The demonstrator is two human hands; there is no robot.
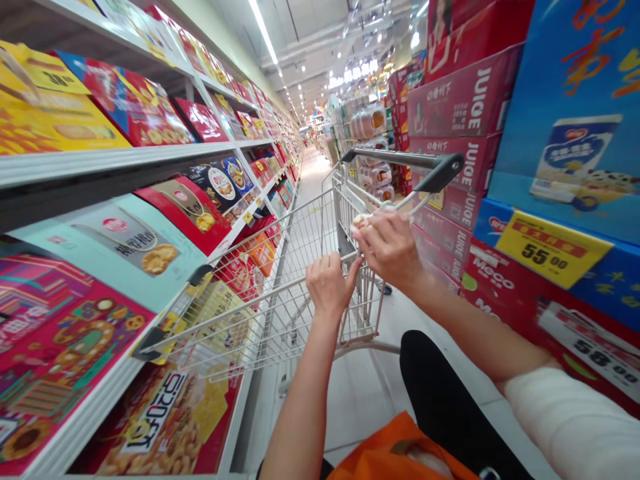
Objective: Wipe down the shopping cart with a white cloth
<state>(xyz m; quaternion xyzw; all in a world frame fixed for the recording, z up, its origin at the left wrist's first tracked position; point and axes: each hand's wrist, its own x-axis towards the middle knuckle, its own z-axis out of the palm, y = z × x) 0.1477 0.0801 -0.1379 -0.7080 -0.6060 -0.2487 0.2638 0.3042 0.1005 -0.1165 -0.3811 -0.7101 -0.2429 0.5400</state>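
A wire shopping cart (pixel 371 313) stands turned sideways in front of me, its dark handlebar (pixel 405 159) at the back right. My left hand (pixel 330 283) is closed around the cart's upper side rail, thumb pointing right. Just to the right and slightly higher, my right hand (pixel 387 243) is closed on a small crumpled whitish cloth (pixel 362 223) at the rear corner of the rail. Its fingers hide most of the cloth. I cannot tell whether it is cloth or paper. The cart's basket holds nothing that I can make out.
Shelves (pixel 200 150) of boxed snacks run along the left, close to the cart's front end. On the right rise stacked red JUICE cartons (pixel 450 107) and a blue carton (pixel 560 133) with a yellow price sign (pixel 553 250). The aisle floor (pixel 313 163) stretches away between them.
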